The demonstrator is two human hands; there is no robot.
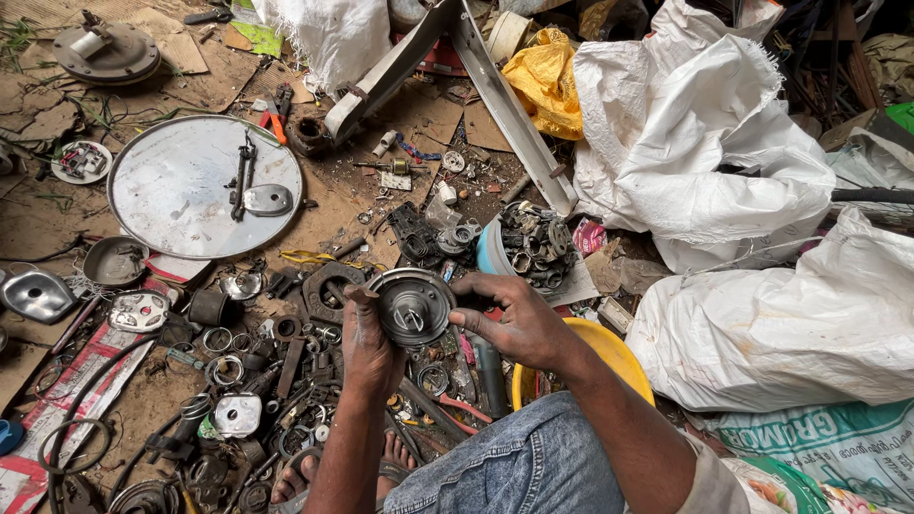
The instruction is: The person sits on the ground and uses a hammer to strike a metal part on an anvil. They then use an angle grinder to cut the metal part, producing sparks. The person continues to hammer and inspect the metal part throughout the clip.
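Note:
A round grey metal part (411, 305) with a raised hub is held up between both my hands, its inner face turned to me. My left hand (367, 348) grips its left rim from behind. At the part's right edge, the fingers of my right hand (511, 319) curl around the rim. Below the part lie my jeans-clad knee (514, 466) and a sandalled foot (297, 479).
Scrap metal rings, brackets and gears (257, 381) litter the dirt ground. A big round metal plate (181, 190) lies at left, a blue tub of parts (528, 249) ahead, a yellow basin (609, 354) at right. White sacks (714, 162) fill the right side.

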